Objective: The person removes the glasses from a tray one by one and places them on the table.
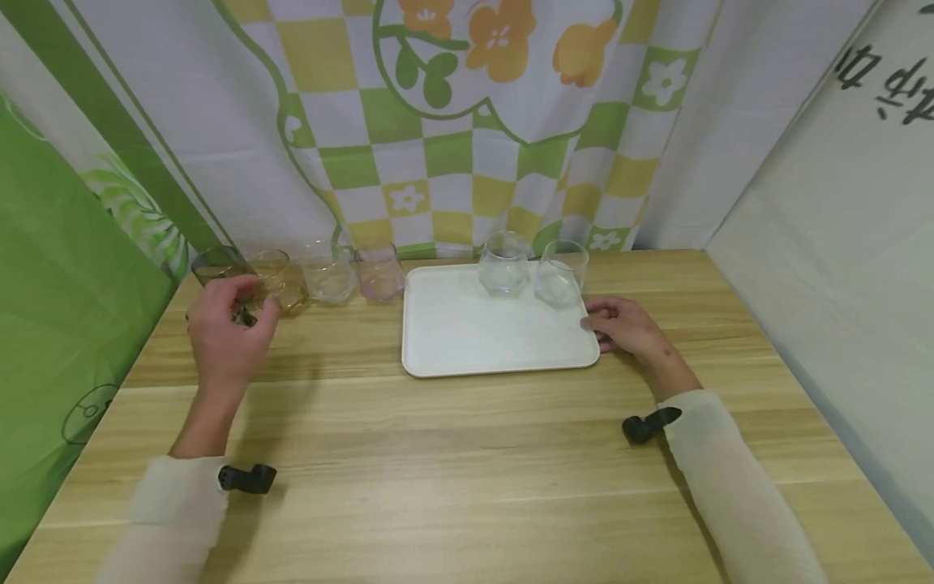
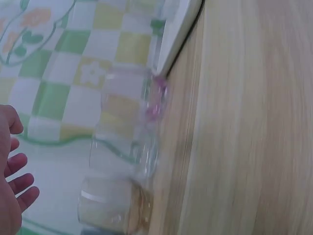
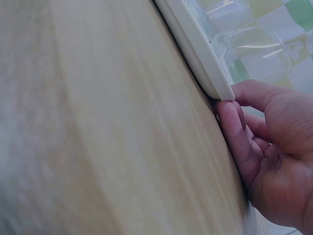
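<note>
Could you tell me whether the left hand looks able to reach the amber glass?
Probably yes: the left hand looks open, close to the amber glass, with nothing visibly between them.

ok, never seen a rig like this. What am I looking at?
No robot: a person works bare-handed. The wide picture comes from a head-worn camera; the others from a black camera on each wrist. On the wooden table is a white tray bearing two clear glasses. Left of it stand a pink glass, a third clear glass, an amber glass and a dark glass. The right hand pinches the tray's right edge. The left hand is loosely open at the dark glass; contact is unclear.
</note>
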### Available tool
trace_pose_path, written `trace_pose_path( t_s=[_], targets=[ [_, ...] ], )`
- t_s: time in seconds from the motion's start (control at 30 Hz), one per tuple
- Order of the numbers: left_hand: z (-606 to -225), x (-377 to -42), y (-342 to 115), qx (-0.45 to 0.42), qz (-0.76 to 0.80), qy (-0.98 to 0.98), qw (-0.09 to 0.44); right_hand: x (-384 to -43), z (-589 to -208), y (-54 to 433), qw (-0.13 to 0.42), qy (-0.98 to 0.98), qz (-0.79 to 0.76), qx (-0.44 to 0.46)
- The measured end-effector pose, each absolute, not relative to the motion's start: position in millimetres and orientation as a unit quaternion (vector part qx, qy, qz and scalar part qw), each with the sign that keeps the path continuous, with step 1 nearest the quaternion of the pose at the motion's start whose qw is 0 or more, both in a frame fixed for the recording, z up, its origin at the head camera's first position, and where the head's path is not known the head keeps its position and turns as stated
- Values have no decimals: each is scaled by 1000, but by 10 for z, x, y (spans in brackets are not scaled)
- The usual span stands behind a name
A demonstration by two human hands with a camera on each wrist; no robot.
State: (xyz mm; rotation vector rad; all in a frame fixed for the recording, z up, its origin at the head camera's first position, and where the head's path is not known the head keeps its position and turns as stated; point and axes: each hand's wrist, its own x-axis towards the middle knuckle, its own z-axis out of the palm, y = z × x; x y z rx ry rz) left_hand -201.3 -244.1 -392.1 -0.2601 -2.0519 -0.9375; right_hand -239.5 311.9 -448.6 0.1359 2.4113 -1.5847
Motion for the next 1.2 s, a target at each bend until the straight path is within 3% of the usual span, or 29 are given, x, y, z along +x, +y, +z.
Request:
trace_pose_path(
  t_s=[0.63,1.2],
  targets=[
    [-4047,-2132,-1304,-252,-411,-830,282,-2413,-4492,3126,131,826,-546,49],
    [-4176,-2475,-504,-237,-437,-860,116,-2392,-4469,3118,131,828,-543,49]
  ],
)
